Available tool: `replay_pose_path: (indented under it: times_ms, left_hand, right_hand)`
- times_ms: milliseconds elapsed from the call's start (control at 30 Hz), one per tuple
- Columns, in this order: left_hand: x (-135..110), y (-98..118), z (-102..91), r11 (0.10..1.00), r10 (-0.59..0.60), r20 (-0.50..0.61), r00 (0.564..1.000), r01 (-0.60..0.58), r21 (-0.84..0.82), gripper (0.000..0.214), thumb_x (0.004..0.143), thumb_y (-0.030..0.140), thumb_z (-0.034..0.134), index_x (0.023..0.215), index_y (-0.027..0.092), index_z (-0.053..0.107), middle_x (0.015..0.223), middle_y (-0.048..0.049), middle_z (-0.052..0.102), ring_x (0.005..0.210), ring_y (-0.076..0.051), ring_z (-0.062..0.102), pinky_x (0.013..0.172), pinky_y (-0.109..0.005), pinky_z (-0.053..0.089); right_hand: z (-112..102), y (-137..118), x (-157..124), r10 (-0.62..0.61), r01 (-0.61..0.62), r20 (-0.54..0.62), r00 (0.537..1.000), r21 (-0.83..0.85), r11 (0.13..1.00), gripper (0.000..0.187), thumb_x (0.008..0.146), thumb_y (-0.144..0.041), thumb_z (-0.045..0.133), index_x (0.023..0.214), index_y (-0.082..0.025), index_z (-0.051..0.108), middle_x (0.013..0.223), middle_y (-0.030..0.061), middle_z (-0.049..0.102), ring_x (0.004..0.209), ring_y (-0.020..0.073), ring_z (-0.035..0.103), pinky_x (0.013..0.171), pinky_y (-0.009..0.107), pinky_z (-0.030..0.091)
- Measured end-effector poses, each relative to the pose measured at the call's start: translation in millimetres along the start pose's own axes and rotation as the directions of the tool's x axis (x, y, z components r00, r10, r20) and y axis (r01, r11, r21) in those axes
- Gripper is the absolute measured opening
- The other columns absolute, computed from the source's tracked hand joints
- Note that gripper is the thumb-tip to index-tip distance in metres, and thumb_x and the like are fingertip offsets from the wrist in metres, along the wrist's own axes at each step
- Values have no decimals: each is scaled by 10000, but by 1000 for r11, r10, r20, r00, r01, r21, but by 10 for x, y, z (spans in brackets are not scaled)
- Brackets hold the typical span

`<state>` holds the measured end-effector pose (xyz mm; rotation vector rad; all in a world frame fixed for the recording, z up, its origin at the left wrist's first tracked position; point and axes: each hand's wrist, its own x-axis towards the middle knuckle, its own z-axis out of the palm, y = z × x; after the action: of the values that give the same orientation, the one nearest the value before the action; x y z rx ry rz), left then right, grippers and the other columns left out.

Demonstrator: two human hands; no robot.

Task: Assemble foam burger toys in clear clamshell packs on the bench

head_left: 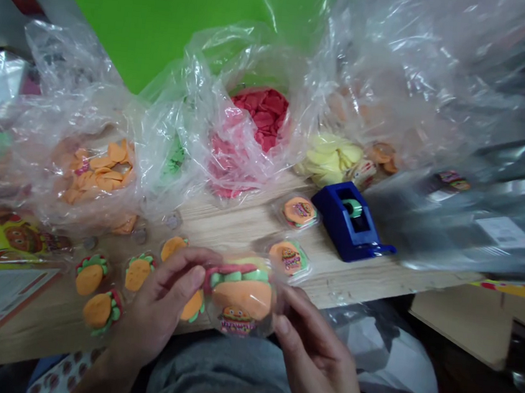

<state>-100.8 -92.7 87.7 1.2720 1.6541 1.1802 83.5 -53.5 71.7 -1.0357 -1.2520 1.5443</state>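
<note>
A wooden table (240, 225) runs across the view, its back edge crowded with crumpled clear bags. Four can be told by what is in them: one of orange pieces (94, 169), one of green pieces (175, 157), one of red pieces (264, 115) and one of yellow pieces (330, 157). More plastic is heaped at the right, too blurred to count. One printed card (0, 256) lies at the left edge, and one blue tape dispenser (351, 221) stands right of centre. Both hands meet at the near edge on a single wrapped burger (240, 294), held above the table edge: the left hand (161, 308) pinches its left side with thumb and forefinger closed together, and the right hand (315, 358) has its fingertips pressed to the right side of the wrap. Two more packed burgers (299, 211) lie just beside the dispenser, one nearer than the other. Five loose burgers (89, 275) sit left of the hands, one half hidden behind the left fingers.
</note>
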Motion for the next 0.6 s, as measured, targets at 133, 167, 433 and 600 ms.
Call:
replay_pose_path:
  times_ms: [133, 167, 433, 600]
  left_hand:
    - [-37, -72, -1, 984, -122, 11, 992, 123, -129, 285, 915, 395, 425, 998, 209, 624, 918, -62, 671, 859, -177, 640, 752, -312, 552]
    - [-46, -85, 8, 982, -134, 4, 991, 134, -131, 283, 907, 400, 441, 992, 203, 626, 909, -63, 669, 855, -179, 637, 754, -314, 547]
    - [-166, -145, 143, 922, -337, 172, 926, 361, -137, 242, 848, 399, 539, 882, 182, 641, 818, -28, 666, 777, -158, 609, 707, -259, 494]
    - [-140, -153, 122, 908, -380, 347, 858, 417, -37, 217, 835, 382, 544, 856, 194, 650, 798, -16, 649, 783, -160, 586, 714, -256, 463]
  right_hand:
    - [-46, -14, -49, -38, 43, 54, 998, -85, 995, 298, 846, -253, 590, 1099, -399, 645, 877, -9, 671, 830, 146, 621, 737, 222, 529]
    - [-55, -14, -59, -34, 40, 63, 997, -96, 995, 304, 845, -245, 589, 1102, -399, 642, 846, -13, 662, 808, 142, 617, 724, 214, 525]
    - [-99, 137, -137, 101, -99, 31, 994, -78, 992, 183, 794, -315, 639, 960, -283, 708, 725, 0, 613, 681, 136, 594, 651, 212, 514]
    - [-192, 264, -249, 184, -180, 76, 980, -55, 982, 174, 792, -369, 622, 858, -257, 737, 754, 38, 660, 731, 178, 629, 659, 260, 521]
